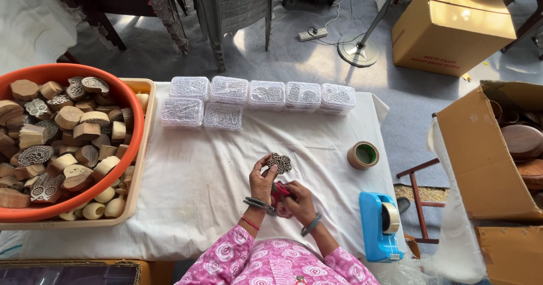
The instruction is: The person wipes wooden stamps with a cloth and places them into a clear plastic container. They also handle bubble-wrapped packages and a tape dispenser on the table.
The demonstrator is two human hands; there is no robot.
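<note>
The left hand (pixel 262 180) pinches 1 carved wooden block (pixel 279 162) at its fingertips, fingers clamped on its edge. The right hand (pixel 297 203), just below, curls closed around a red tool (pixel 281 191).

grey carpet floor (pixel 283 53), plastic chair (pixel 240 8), cardboard box (pixel 452 27)

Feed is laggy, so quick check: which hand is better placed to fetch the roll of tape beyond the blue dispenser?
Probably the right hand. It is on the same side as the tape roll and blue dispenser, though it grips a small red tool. The left hand holds up the carved wooden block, farther away.
</note>
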